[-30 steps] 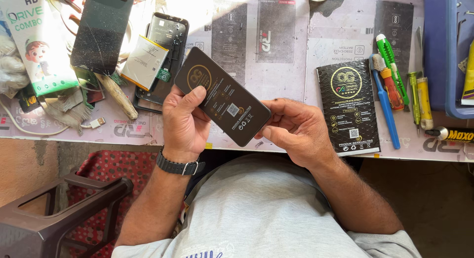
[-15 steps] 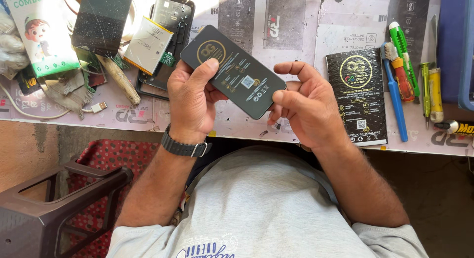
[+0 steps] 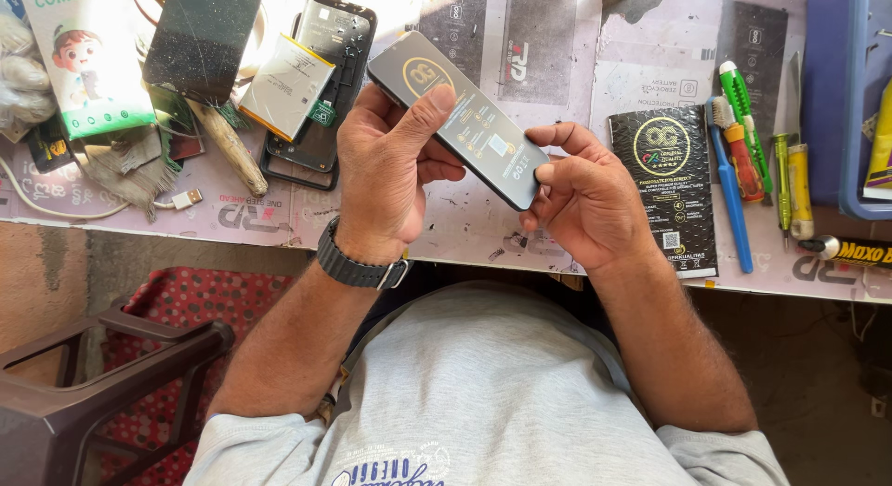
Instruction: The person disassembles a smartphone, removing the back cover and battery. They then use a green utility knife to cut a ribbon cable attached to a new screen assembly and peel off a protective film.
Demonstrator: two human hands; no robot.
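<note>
My left hand (image 3: pixel 390 165), a black watch on its wrist, grips a flat black rectangular panel (image 3: pixel 469 124) with gold and white print, thumb laid across its face. My right hand (image 3: pixel 585 193) pinches the panel's lower right corner with thumb and fingertips. The panel is tilted, held just above the workbench (image 3: pixel 520 40). An opened phone body (image 3: pixel 321 86) with a loose white battery (image 3: pixel 288 86) lies on the bench to the left of my left hand. A black printed packet (image 3: pixel 674 184) lies flat right of my right hand.
Screwdrivers, a blue toothbrush and a blade (image 3: pixel 757 151) lie at the right beside a blue tray (image 3: pixel 850 96). A glue tube (image 3: pixel 850 252) sits at the bench edge. A brush (image 3: pixel 200 49), cable and clutter fill the left. A brown chair (image 3: pixel 93 374) stands lower left.
Both hands have lifted the panel and tilted it more edge-on. My right hand slid from under the panel to pinch its lower corner.
</note>
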